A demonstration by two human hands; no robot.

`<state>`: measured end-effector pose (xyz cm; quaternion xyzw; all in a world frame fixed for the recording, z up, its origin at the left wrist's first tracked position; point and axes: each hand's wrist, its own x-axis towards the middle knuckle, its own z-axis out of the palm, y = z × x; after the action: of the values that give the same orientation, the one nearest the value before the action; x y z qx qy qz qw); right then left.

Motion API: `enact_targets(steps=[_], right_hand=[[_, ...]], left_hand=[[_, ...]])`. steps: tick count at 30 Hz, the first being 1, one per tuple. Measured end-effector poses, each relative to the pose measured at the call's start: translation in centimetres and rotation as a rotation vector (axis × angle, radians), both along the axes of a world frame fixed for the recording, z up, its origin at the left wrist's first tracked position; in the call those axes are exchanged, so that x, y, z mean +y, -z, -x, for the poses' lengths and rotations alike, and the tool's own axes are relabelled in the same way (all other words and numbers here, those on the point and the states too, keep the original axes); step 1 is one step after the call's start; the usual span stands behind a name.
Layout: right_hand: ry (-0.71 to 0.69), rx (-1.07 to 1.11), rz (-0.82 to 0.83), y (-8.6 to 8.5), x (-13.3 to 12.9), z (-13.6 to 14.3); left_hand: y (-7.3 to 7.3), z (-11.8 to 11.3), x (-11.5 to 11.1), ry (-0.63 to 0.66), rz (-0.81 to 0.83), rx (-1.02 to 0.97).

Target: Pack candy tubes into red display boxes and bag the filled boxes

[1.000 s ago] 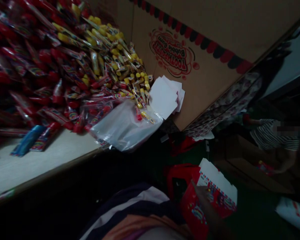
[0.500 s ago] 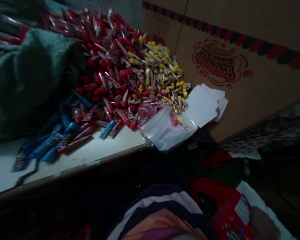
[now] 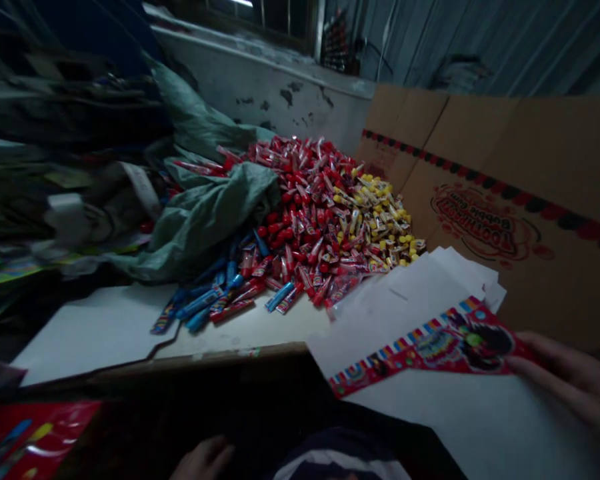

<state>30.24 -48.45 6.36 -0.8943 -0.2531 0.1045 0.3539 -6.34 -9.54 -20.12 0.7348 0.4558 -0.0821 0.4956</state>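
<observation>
My right hand, at the right edge, is closed on a printed card by its right end. A red strip with a cartoon picture and a striped border runs across the card, with white paper areas above and below it. My left hand shows only in part at the bottom edge; its fingers look slightly apart, with nothing visible in them. Beyond the card lies a heap of small candy tubes, red-capped ones, yellow-capped ones and several blue ones.
The heap spills from a green sack on a white tabletop. A large cardboard box with bubble gum print stands at the right. White cards lean by it. At the lower left is a red printed packet.
The view has risen and swung left. My right hand has come into view with the printed card, which now covers the clear plastic bag's place. My left hand now shows at the bottom.
</observation>
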Motion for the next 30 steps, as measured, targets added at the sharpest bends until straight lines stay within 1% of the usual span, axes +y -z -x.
enact_targets(steps=[1, 2, 3, 4, 5, 7, 9, 11, 12, 13, 14, 16, 17, 19, 20, 22, 24, 27, 30], right_hand=[[-0.053, 0.012, -0.081, -1.0, 2.8, -0.7], [-0.114, 0.029, -0.163, -1.5, 5.6, -1.1], [-0.159, 0.053, -0.232, -1.5, 8.3, -1.4], [-0.198, 0.095, -0.295, -1.1, 10.7, -1.5], [-0.224, 0.140, -0.369, -0.2, 13.0, -1.6], [-0.264, 0.240, -0.495, 2.2, 16.6, -1.4], [-0.331, 0.350, -0.581, 5.0, 19.3, -1.0], [-0.389, 0.417, -0.608, 7.6, 21.5, -0.1], [-0.408, 0.419, -0.606, 8.7, 22.4, 0.5], [-0.415, 0.381, -0.599, 9.7, 23.2, 1.2], [-0.400, 0.294, -0.596, 10.6, 24.0, 1.8], [-0.332, 0.006, -0.582, 11.7, 25.4, 3.2], [-0.297, -0.161, -0.564, 12.0, 26.0, 3.8], [-0.291, -0.445, -0.499, 11.9, 26.9, 4.8], [-0.325, -0.543, -0.459, 11.7, 27.3, 5.2], [-0.410, -0.680, -0.388, 11.0, 27.8, 5.7], [-0.469, -0.779, -0.358, 10.4, 28.3, 5.9], [-0.511, -0.897, -0.390, 9.8, 29.3, 6.0], [-0.510, -0.947, -0.433, 9.3, 30.4, 5.9]], left_hand=[[-2.0, -1.6, 0.0, 0.003, 0.047, -0.109], [-3.8, -3.2, 0.0, 0.011, 0.115, -0.237], [-5.5, -4.6, 0.0, -0.009, 0.198, -0.361], [-7.0, -5.9, 0.1, -0.028, 0.295, -0.478], [-8.3, -7.1, 0.1, -0.043, 0.388, -0.578], [-10.4, -8.8, 0.1, -0.113, 0.544, -0.740], [-12.1, -10.0, -0.2, -0.235, 0.655, -0.892], [-13.7, -10.8, -0.7, -0.378, 0.718, -1.008], [-14.5, -11.1, -1.0, -0.435, 0.731, -1.030], [-15.2, -11.5, -1.2, -0.483, 0.728, -1.024], [-15.9, -11.8, -1.4, -0.526, 0.708, -0.996], [-16.9, -12.5, -1.5, -0.591, 0.636, -0.924], [-17.3, -12.8, -1.5, -0.606, 0.598, -0.900], [-17.9, -13.2, -1.4, -0.601, 0.534, -0.878], [-18.1, -13.4, -1.4, -0.581, 0.512, -0.872], [-18.5, -13.5, -1.5, -0.531, 0.462, -0.847], [-18.7, -13.6, -1.6, -0.479, 0.364, -0.814], [-18.8, -13.8, -1.4, -0.401, 0.170, -0.791], [-19.0, -14.1, -0.9, -0.340, 0.057, -0.765]])
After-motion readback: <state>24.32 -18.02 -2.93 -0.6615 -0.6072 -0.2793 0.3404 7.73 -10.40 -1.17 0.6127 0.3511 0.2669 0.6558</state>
